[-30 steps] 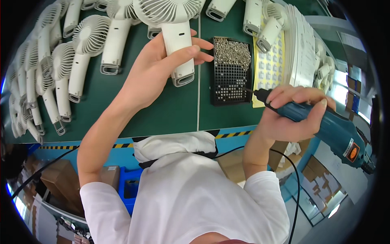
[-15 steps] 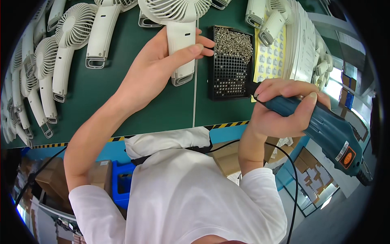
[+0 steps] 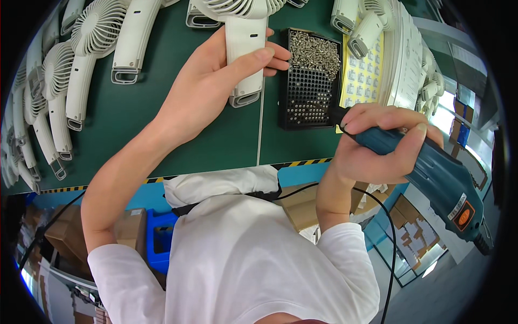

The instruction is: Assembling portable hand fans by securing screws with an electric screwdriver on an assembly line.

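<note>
A white handheld fan (image 3: 245, 40) lies in my left hand (image 3: 208, 81), whose thumb crosses the handle while the other fingers wrap underneath. The fan's head runs off the top edge of the picture. My right hand (image 3: 386, 143) is closed around a blue electric screwdriver (image 3: 440, 175) with a black cord. The tool's black nose points left at the lower right part of a black screw tray (image 3: 283, 116). Loose silver screws (image 3: 313, 54) heap at the tray's far end, and several more stand in its holes nearer me. The bit's tip is too small to make out.
Several white fans (image 3: 97, 32) lie along the left of the green table (image 3: 216, 146). At the right are a yellow label sheet (image 3: 360, 75), stacked papers (image 3: 402, 65) and more fans (image 3: 367, 32). Striped tape (image 3: 305, 163) marks the near edge. Below stand a blue crate (image 3: 156, 243) and cardboard boxes (image 3: 67, 235).
The whole view has shifted slightly. Against the tray and table, both hands, the fan and the screwdriver look nearly unchanged. Both grips stay the same.
</note>
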Action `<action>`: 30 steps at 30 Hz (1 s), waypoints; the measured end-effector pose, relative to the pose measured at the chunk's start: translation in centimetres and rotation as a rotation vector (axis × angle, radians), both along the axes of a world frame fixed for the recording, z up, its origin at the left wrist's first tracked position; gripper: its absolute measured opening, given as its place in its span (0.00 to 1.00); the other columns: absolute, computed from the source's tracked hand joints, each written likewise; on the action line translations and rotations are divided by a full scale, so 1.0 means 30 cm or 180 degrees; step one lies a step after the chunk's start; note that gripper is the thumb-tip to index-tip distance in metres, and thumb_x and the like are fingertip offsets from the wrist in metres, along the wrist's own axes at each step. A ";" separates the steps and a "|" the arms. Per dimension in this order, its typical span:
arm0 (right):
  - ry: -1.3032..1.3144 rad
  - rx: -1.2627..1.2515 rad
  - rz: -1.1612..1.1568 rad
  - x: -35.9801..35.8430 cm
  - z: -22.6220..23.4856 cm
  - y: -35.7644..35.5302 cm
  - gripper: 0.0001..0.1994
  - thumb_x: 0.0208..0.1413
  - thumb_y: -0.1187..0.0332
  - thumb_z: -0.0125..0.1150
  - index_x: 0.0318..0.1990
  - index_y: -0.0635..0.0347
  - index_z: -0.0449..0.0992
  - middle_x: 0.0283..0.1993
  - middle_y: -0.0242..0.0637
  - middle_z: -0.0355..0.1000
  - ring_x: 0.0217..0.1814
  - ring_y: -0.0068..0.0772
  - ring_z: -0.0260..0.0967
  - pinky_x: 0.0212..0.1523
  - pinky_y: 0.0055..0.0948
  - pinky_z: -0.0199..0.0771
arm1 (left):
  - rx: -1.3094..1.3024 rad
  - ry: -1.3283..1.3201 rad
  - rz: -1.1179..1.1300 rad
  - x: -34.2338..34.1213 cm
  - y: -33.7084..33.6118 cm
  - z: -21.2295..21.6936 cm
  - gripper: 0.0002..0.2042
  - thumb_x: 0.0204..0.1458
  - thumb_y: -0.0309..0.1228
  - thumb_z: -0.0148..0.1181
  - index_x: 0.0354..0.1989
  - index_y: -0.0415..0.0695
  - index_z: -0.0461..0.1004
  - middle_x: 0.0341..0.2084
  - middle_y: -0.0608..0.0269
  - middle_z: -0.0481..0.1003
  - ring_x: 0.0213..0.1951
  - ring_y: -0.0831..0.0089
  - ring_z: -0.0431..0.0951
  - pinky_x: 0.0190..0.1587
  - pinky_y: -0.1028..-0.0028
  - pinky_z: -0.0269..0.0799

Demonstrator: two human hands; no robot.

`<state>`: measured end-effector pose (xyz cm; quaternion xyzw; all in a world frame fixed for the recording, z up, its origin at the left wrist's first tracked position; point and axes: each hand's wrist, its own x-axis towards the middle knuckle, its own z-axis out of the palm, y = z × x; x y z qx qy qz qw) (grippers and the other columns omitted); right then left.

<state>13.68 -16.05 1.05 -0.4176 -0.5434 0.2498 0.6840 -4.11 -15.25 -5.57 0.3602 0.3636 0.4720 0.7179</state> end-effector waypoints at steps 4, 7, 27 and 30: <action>-0.0350 0.0091 0.0037 0.004 -0.013 0.006 0.08 0.59 0.66 0.45 0.36 0.62 0.58 0.19 0.41 0.65 0.07 0.31 0.59 0.07 0.30 0.66 | -0.0095 0.0004 -0.0050 -0.002 -0.003 0.002 0.18 0.63 0.31 0.50 0.58 0.34 0.62 0.45 0.52 0.74 0.49 0.65 0.76 0.56 0.66 0.71; -0.0790 0.0056 0.0133 0.032 -0.017 0.004 0.09 0.60 0.65 0.45 0.36 0.63 0.58 0.19 0.41 0.65 0.07 0.31 0.59 0.07 0.30 0.66 | -0.0198 -0.0130 -0.0009 0.005 -0.017 -0.011 0.18 0.63 0.33 0.52 0.56 0.35 0.63 0.43 0.56 0.75 0.47 0.69 0.77 0.53 0.70 0.71; 0.0164 0.0472 0.1138 -0.123 0.015 -0.107 0.15 0.66 0.57 0.39 0.53 0.56 0.62 0.31 0.39 0.63 0.13 0.36 0.60 0.13 0.37 0.66 | -0.0128 -0.0244 0.0092 0.025 -0.040 -0.019 0.18 0.63 0.34 0.52 0.57 0.38 0.61 0.42 0.60 0.75 0.46 0.72 0.77 0.51 0.73 0.69; 0.0036 0.0457 0.1224 -0.117 -0.007 -0.092 0.15 0.66 0.57 0.39 0.54 0.55 0.61 0.31 0.40 0.63 0.13 0.37 0.61 0.12 0.38 0.66 | -0.0093 -0.0247 0.0082 0.028 -0.034 -0.018 0.18 0.63 0.34 0.52 0.57 0.38 0.61 0.42 0.59 0.75 0.46 0.72 0.77 0.52 0.73 0.69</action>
